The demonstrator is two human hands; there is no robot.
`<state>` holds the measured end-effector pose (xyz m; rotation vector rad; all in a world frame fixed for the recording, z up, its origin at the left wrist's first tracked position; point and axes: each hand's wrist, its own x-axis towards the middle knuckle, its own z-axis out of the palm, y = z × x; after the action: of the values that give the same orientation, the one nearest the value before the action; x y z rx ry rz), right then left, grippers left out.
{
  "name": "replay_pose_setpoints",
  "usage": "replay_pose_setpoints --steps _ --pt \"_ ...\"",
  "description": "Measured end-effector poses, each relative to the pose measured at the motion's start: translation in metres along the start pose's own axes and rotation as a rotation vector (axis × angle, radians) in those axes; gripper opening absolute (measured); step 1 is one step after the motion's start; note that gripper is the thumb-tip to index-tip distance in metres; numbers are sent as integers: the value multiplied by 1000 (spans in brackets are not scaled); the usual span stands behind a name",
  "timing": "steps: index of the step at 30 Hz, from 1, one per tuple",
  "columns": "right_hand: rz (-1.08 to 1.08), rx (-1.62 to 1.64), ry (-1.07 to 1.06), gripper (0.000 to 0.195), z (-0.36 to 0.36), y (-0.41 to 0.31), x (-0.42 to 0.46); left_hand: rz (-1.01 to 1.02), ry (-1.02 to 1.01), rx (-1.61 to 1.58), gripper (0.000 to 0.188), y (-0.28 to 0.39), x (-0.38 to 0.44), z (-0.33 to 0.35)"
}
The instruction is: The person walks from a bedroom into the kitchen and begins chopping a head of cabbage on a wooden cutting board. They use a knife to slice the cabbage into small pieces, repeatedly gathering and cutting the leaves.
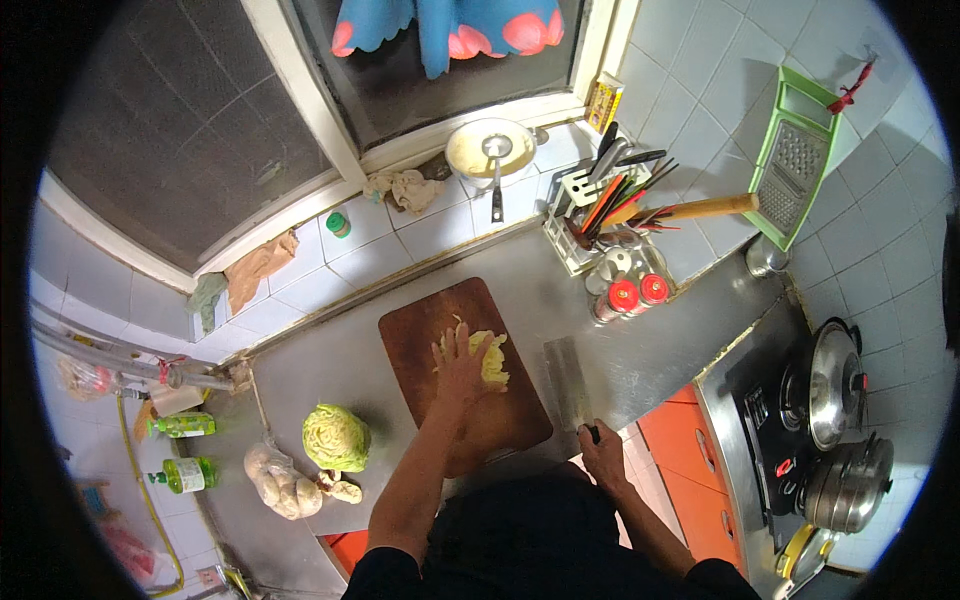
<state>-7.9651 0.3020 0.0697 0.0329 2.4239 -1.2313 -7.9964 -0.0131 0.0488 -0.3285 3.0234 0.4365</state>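
My left hand [460, 367] lies with spread fingers over pale cabbage leaves [492, 363] on a brown cutting board [480, 427]. Its palm hides part of the leaves. To the board's right, my right hand [602, 456] grips the black handle of a cleaver. The broad cleaver blade [568, 379] is beside the board, pointing away from me over the steel counter. A cut cabbage head [336, 437] sits on the counter left of the board. Near it are a plastic bag of pale round items [281, 480] and a few loose pale pieces [340, 487].
Behind the board, a utensil rack [571, 225] holds knives and chopsticks, with red-lidded jars [622, 297] in front. A bowl with a ladle [491, 150] stands on the tiled sill. At right, a lidded wok [834, 382] and a steel pot [847, 487] occupy the stove.
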Motion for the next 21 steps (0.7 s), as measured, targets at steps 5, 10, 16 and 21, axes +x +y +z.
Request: replay_pose_setpoints --steps 5,10,16,21 --pt "-14 42 64 28 2 2 -18 -7 111 -111 60 -40 -18 41" --pt "-19 -29 42 26 4 14 -21 -143 266 -347 44 -55 -53 46" --pt "-101 -110 8 26 11 0 -19 -167 220 -274 87 -38 -54 14" --pt "-77 -89 -79 26 18 -4 -18 -206 283 -154 122 -35 -71 18"
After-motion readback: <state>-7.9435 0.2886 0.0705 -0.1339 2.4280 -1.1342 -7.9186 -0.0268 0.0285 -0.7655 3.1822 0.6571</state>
